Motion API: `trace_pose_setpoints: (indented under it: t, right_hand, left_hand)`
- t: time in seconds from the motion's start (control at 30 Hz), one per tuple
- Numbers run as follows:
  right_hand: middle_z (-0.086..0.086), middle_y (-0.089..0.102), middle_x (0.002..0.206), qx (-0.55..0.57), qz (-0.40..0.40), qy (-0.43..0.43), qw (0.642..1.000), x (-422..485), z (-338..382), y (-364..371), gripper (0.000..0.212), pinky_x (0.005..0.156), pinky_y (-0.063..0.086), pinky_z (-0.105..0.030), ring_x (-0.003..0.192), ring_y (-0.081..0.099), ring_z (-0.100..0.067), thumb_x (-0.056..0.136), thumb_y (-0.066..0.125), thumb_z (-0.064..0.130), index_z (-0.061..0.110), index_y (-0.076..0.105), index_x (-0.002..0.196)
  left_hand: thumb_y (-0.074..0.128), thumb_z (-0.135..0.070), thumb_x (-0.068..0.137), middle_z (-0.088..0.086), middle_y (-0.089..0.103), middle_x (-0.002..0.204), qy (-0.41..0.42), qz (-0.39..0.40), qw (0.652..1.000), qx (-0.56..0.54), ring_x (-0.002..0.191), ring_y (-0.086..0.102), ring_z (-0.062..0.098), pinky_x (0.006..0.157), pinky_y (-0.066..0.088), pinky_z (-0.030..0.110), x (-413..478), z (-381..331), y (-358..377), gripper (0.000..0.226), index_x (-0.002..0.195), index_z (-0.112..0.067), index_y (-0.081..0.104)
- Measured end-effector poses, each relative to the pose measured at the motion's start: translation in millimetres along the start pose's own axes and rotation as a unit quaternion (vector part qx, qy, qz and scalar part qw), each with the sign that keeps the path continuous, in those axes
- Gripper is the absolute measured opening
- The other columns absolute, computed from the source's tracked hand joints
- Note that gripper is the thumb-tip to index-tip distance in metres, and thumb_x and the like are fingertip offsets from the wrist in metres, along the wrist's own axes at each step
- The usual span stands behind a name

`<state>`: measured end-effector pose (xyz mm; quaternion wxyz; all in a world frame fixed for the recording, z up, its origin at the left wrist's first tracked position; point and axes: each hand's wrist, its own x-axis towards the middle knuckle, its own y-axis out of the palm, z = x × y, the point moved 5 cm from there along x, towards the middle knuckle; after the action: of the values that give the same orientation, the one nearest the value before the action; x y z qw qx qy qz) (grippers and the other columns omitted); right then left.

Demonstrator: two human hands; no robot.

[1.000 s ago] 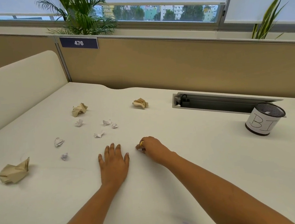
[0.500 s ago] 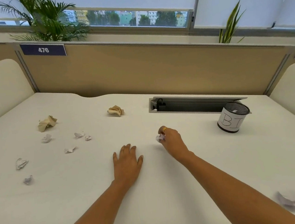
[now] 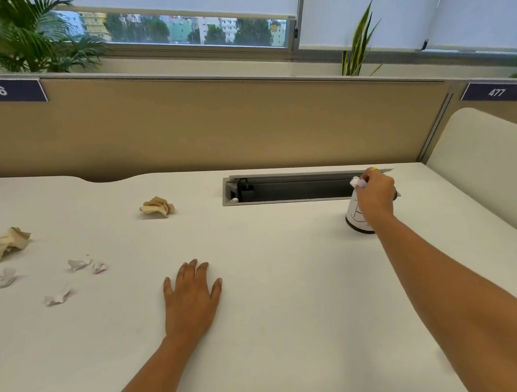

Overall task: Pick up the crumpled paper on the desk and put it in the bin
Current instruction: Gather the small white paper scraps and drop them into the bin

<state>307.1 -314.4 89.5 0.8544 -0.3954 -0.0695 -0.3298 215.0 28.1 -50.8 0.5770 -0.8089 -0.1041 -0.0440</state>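
My right hand (image 3: 376, 196) is raised over the small white bin (image 3: 355, 218) at the right of the desk, pinching a small white crumpled paper (image 3: 357, 182) in its fingertips. The hand covers most of the bin, so its mouth is hidden. My left hand (image 3: 191, 298) lies flat on the white desk (image 3: 291, 302), fingers spread, holding nothing. To the left lie two brown paper wads (image 3: 157, 207) (image 3: 5, 244) and several small white scraps (image 3: 78, 264) (image 3: 56, 297) (image 3: 5, 277).
A long open cable tray (image 3: 291, 188) is sunk into the desk behind the bin. A tan partition (image 3: 213, 127) closes the back; a rounded white divider (image 3: 491, 156) stands at the right. Plants sit on the sill behind.
My right hand carried the white paper from the desk's middle rightward and up to above the bin. The view swung right. My left hand stayed flat on the desk.
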Motion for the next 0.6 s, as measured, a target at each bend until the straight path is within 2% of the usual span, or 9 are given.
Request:
trace_pose_setpoints:
  t: [0.1, 0.17, 0.27, 0.33, 0.37, 0.4, 0.43, 0.53, 0.6]
  right_hand:
    - [-0.026, 0.063, 0.109, -0.032, 0.0, 0.051, 0.998, 10.8, -12.4, 2.2, 0.019, 0.088, 0.049, -0.039, 0.103, 0.061, -0.036, 0.094, 0.045, -0.003, -0.01, 0.057, 0.107]
    - [-0.028, 0.061, 0.112, -0.072, 0.015, 0.067, 0.995, 16.6, -17.1, 5.6, 0.02, 0.088, 0.049, -0.041, 0.106, 0.06, -0.038, 0.093, 0.048, -0.002, -0.01, 0.055, 0.109]
    - [-0.024, 0.062, 0.112, -0.133, 0.06, 0.07, 0.987, 19.5, -19.7, 12.6, 0.024, 0.09, 0.049, -0.04, 0.107, 0.059, -0.038, 0.092, 0.05, 0.001, -0.009, 0.054, 0.113]
    - [-0.021, 0.064, 0.1, -0.181, 0.085, 0.058, 0.978, 18.5, -18.9, 14.9, 0.019, 0.08, 0.052, -0.035, 0.093, 0.064, -0.033, 0.091, 0.052, 0.003, -0.007, 0.055, 0.107]
    - [-0.016, 0.061, 0.085, -0.19, 0.095, 0.058, 0.976, 16.2, -17.9, 15.1, 0.011, 0.067, 0.051, -0.03, 0.078, 0.062, -0.027, 0.092, 0.052, 0.005, -0.003, 0.055, 0.099]
    - [-0.013, 0.053, 0.072, -0.204, 0.099, 0.05, 0.973, 16.6, -19.2, 16.7, 0.007, 0.056, 0.044, -0.027, 0.064, 0.054, -0.023, 0.094, 0.05, 0.007, 0.002, 0.053, 0.092]
    - [-0.013, 0.049, 0.069, -0.204, 0.1, 0.037, 0.973, 17.4, -19.6, 18.4, 0.008, 0.054, 0.041, -0.028, 0.061, 0.049, -0.024, 0.095, 0.047, 0.008, 0.003, 0.052, 0.09]
    - [-0.023, 0.064, 0.095, -0.209, 0.086, -0.01, 0.974, 17.1, -19.2, 19.7, 0.02, 0.078, 0.05, -0.039, 0.092, 0.06, -0.035, 0.094, 0.044, 0.006, -0.003, 0.058, 0.105]
    - [-0.025, 0.065, 0.104, -0.21, 0.063, -0.045, 0.975, 14.3, -16.5, 19.0, 0.025, 0.083, 0.05, -0.041, 0.101, 0.059, -0.037, 0.094, 0.043, 0.006, -0.002, 0.059, 0.111]
  left_hand:
    - [0.022, -0.051, 0.082, 0.011, 0.056, 0.132, 0.0, -0.013, 1.0, 0.016, 0.126, 0.05, 0.027, 0.104, 0.034, 0.056, 1.5, 1.0, 1.7, 0.065, 0.121, -0.011, 0.056]
    - [0.013, -0.054, 0.076, 0.01, 0.054, 0.134, -0.002, -0.016, 1.0, 0.017, 0.128, 0.047, 0.026, 0.106, 0.031, 0.055, 2.0, 0.9, 2.0, 0.075, 0.123, -0.013, 0.055]
    - [0.012, -0.055, 0.075, 0.009, 0.053, 0.136, -0.008, -0.011, 1.0, 0.014, 0.129, 0.046, 0.025, 0.107, 0.03, 0.055, 2.5, 2.4, 3.8, 0.076, 0.124, -0.013, 0.054]
    - [0.015, -0.053, 0.076, 0.01, 0.056, 0.132, -0.008, -0.005, 1.0, 0.018, 0.126, 0.05, 0.026, 0.104, 0.033, 0.056, 2.8, 3.3, 4.7, 0.073, 0.121, -0.013, 0.057]
    - [0.017, -0.053, 0.077, 0.01, 0.057, 0.131, -0.007, -0.004, 1.0, 0.018, 0.124, 0.051, 0.027, 0.103, 0.035, 0.057, 3.0, 3.7, 5.2, 0.071, 0.119, -0.012, 0.058]
    - [0.018, -0.052, 0.077, 0.011, 0.058, 0.129, -0.007, -0.005, 1.0, 0.017, 0.123, 0.052, 0.027, 0.101, 0.036, 0.057, 3.1, 4.2, 5.0, 0.07, 0.118, -0.012, 0.058]
    - [0.019, -0.052, 0.078, 0.01, 0.058, 0.129, -0.007, -0.005, 1.0, 0.018, 0.123, 0.053, 0.027, 0.101, 0.036, 0.057, 3.2, 4.4, 4.9, 0.069, 0.118, -0.012, 0.059]
    - [0.016, -0.053, 0.077, 0.009, 0.056, 0.132, -0.005, -0.006, 1.0, 0.014, 0.126, 0.05, 0.025, 0.104, 0.034, 0.055, 2.6, 5.1, 5.4, 0.072, 0.121, -0.013, 0.056]
    - [0.015, -0.054, 0.077, 0.009, 0.055, 0.133, -0.003, -0.01, 1.0, 0.01, 0.127, 0.048, 0.025, 0.105, 0.033, 0.055, 2.1, 4.7, 4.9, 0.073, 0.122, -0.013, 0.056]
